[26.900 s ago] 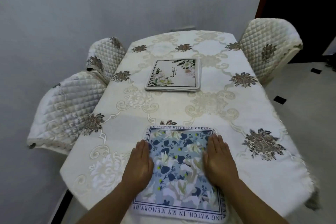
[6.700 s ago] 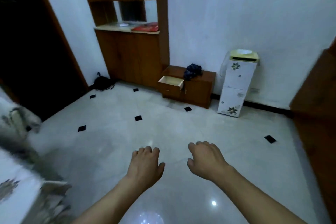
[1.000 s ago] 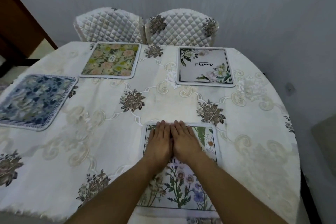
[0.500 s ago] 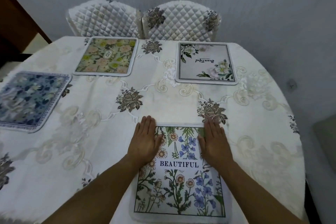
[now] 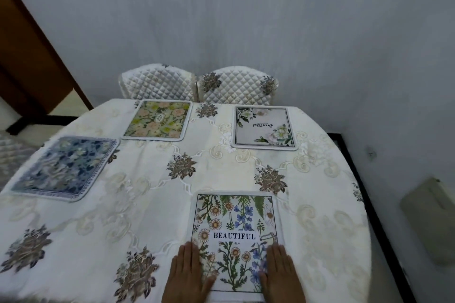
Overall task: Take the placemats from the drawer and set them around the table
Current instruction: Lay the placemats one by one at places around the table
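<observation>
Grey-white wall (image 5: 246, 19) behind, brown wooden door frame (image 5: 37, 56) at far left. Rounded table (image 5: 152, 204) fills most of the view, covered in a cream embroidered cloth with brown flower motifs. Two quilted chairs stand side by side at the far edge: left chair (image 5: 157, 83) and right chair (image 5: 238, 85), backs very close, cannot tell if touching.

Four mats lie flat on the cloth, well apart from each other. Nearest is the wildflower placemat (image 5: 234, 229), printed "BEAUTIFUL", at the near edge right of centre, text facing the camera. On its left border the left hand (image 5: 188, 275) lies flat, palm down, fingers straight and together, thumb out on the mat, outer side of the hand over the cloth; it grips nothing. On the right border the right hand (image 5: 280, 275) lies the same way, fingers straight, pressing flat, nothing held.

Far right, in front of the right chair, sits the white placemat (image 5: 264, 128) with corner blooms and script lettering. In front of the left chair, the green-pink placemat (image 5: 157, 119). At the left end, the blue placemat (image 5: 64, 167), slightly askew and blurred.

Beige object (image 5: 428, 219) low at right beyond the table, cannot tell what it is
</observation>
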Demonstrator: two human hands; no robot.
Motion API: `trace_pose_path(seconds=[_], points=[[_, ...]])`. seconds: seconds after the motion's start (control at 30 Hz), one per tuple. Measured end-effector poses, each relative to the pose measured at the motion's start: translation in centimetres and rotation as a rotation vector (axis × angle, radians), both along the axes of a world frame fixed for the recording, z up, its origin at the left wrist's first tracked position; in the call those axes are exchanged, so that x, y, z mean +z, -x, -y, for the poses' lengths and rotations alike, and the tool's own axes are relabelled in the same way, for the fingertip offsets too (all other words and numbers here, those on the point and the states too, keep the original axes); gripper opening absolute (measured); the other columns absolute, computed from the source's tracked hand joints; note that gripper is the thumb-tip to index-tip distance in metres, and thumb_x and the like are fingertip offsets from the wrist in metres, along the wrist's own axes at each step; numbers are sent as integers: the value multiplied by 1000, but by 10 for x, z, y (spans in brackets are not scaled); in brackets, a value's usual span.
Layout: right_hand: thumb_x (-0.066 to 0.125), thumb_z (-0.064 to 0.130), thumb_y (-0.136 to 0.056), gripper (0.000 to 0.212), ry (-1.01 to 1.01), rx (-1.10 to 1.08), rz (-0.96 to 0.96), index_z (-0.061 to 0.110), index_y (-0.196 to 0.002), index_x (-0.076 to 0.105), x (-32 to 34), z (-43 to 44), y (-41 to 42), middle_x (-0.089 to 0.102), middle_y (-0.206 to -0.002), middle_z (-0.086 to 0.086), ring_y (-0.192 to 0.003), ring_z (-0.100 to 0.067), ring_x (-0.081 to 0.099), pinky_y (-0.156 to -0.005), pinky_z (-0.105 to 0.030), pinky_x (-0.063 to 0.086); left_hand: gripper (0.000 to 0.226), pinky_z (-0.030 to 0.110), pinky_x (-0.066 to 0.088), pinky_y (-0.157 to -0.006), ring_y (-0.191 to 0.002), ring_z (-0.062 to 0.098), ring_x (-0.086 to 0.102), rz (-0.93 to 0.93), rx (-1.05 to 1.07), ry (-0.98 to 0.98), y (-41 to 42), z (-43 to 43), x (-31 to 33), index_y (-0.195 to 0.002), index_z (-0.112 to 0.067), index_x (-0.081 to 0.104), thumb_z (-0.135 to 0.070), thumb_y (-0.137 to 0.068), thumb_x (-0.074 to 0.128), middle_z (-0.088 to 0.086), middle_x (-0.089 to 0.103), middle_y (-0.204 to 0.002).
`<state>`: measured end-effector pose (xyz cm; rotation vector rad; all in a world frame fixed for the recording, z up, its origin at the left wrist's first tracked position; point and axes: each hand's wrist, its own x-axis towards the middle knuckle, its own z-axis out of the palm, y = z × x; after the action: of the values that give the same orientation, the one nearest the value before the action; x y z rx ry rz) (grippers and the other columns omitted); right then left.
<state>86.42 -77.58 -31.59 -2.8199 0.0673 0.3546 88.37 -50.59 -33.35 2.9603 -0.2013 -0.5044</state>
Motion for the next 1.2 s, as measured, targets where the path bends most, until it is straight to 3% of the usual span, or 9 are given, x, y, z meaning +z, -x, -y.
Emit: trace_pose_path(seconds=[0.03,0.1,0.2,0.4,0.57,0.67,0.77,0.97,1.2], points=[[34,44,-93,67,14,8,-63,6,-148,26,18,-1,-7,42,-147,-16,-146,-18,12,-116,-33,9,88,46,9,-114,-135,39,40,11,-4,-29,-5,1,7,-139,-1,45,-70,-85,37,27,46,-142],[44,31,-91,48,68,27,-122,7,-132,48,69,-1,-14,53,-137,-15,-133,-26,41,-109,-36,29,77,48,31,-107,-123,38,52,-20,23,-44,-14,5,66,-134,-7,51,-63,-83,37,21,56,-133],[44,20,-88,15,84,15,-133,17,-101,52,135,-2,-17,62,-115,-9,-104,-26,60,-78,-32,43,50,37,44,-94,-110,26,56,65,-85,-85,-25,4,144,-124,-14,50,-49,-91,38,10,58,-122],[46,20,-90,26,108,-17,-3,14,-114,55,227,-29,21,59,-115,-8,-104,-28,59,-74,-32,45,38,34,41,-77,-102,28,57,148,-155,-27,-13,-21,240,-111,-14,51,-48,-96,41,9,59,-113],[46,20,-89,5,118,-17,73,17,-91,50,276,-75,90,46,-82,1,-82,-25,55,-53,-30,32,41,39,41,-84,-101,30,58,279,-239,-103,34,-61,289,-109,-15,52,-52,-95,41,8,61,-110],[46,24,-91,14,127,-10,98,20,-79,40,297,-103,134,36,-72,5,-64,-18,42,-50,-28,28,41,39,40,-84,-100,30,58,330,-247,-127,72,-82,308,-107,-17,52,-54,-93,41,7,61,-107],[47,28,-91,14,154,2,148,20,-83,40,311,-123,173,34,-71,6,-71,-22,44,-59,-31,35,41,39,39,-84,-100,29,57,327,-243,-109,110,-98,315,-106,-17,53,-54,-92,42,6,60,-106],[49,32,-91,14,151,-24,191,19,-88,45,333,-139,234,48,-84,0,-75,-24,50,-55,-31,35,42,41,39,-87,-102,29,56,327,-219,-89,181,-109,334,-111,-18,54,-52,-90,43,7,59,-110],[47,28,-87,10,119,9,254,18,-84,46,351,-131,302,47,-80,0,-74,-24,50,-54,-31,33,43,40,40,-86,-103,30,55,373,-146,-107,266,-111,354,-113,-18,53,-53,-90,43,8,59,-112]])
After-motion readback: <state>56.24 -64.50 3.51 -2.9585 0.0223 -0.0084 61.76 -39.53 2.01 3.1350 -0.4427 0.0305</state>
